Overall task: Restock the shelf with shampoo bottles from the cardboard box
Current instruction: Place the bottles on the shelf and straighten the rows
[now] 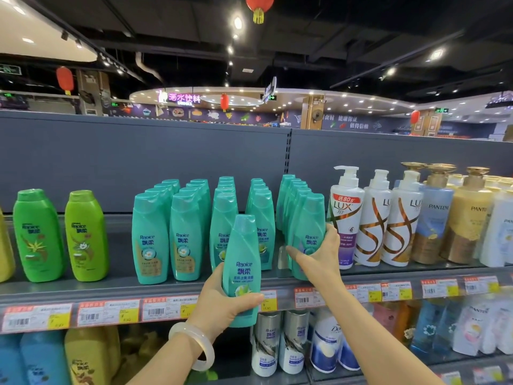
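My left hand (222,298) grips a teal Rejoice shampoo bottle (244,262) upright, in front of the shelf edge (138,290) and just below the rows of teal bottles. My right hand (319,252) is wrapped around the front teal bottle of the rightmost row (308,223), which stands on the shelf beside the white Lux pump bottles. Several rows of the same teal bottles (188,232) fill the middle of the shelf. The cardboard box is out of view.
Two green Rejoice bottles (61,234) stand at the left with a gap before the teal rows. Lux (372,218) and Pantene pump bottles (449,215) crowd the right. Price tags (111,312) line the shelf edge, and a lower shelf holds more bottles (277,343).
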Tool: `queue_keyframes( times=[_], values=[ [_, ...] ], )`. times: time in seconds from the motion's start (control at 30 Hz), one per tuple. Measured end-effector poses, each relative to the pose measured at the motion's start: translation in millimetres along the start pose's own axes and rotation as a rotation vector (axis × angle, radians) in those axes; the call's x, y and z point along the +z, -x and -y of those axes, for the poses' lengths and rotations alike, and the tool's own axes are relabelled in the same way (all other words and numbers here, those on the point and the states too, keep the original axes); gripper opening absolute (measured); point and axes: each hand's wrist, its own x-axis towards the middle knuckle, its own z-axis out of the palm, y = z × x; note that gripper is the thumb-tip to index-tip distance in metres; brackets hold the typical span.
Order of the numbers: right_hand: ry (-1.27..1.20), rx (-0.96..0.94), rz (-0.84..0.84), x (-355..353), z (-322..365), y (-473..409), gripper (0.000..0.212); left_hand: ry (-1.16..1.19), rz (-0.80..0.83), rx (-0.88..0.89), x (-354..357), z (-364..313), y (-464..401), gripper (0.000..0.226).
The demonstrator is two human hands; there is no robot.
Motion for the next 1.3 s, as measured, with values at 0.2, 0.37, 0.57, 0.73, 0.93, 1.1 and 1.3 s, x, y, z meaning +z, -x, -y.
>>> queue_keyframes(
  times=[0.2, 0.37, 0.57, 0.73, 0.93, 1.1, 1.3],
  values=[
    [0.037, 0.014, 0.002, 1.8, -0.2, -2.3, 0.085, 0.001, -0.001, -0.006, 0.1, -0.3, 1.5, 0.048],
    [0.053, 0.016, -0.007, 3.8, -2.2, -4.6, 0.085, -0.002, -0.009, 0.003, 0.4, -0.1, 1.7, 0.049],
    [0.058, 0.013, 0.0, 4.8, -1.4, -5.7, 0.084, 0.0, -0.016, 0.012, -0.2, 0.7, 0.0, 0.049],
    [0.072, 0.012, 0.01, 6.4, -3.2, -7.2, 0.087, 0.006, 0.005, 0.013, 2.2, 1.2, -1.4, 0.05],
    [0.069, 0.023, 0.014, 9.5, -9.3, -7.4, 0.089, 0.019, 0.009, 0.01, 2.0, 4.4, -4.3, 0.053],
    [0.063, 0.041, 0.008, 10.8, -9.5, -7.4, 0.086, 0.018, 0.009, 0.015, 2.1, 5.8, -6.3, 0.053],
    [0.089, 0.055, -0.015, 6.8, -6.3, -3.2, 0.092, 0.04, 0.013, 0.022, 5.0, 7.6, -8.8, 0.053]
  ],
)
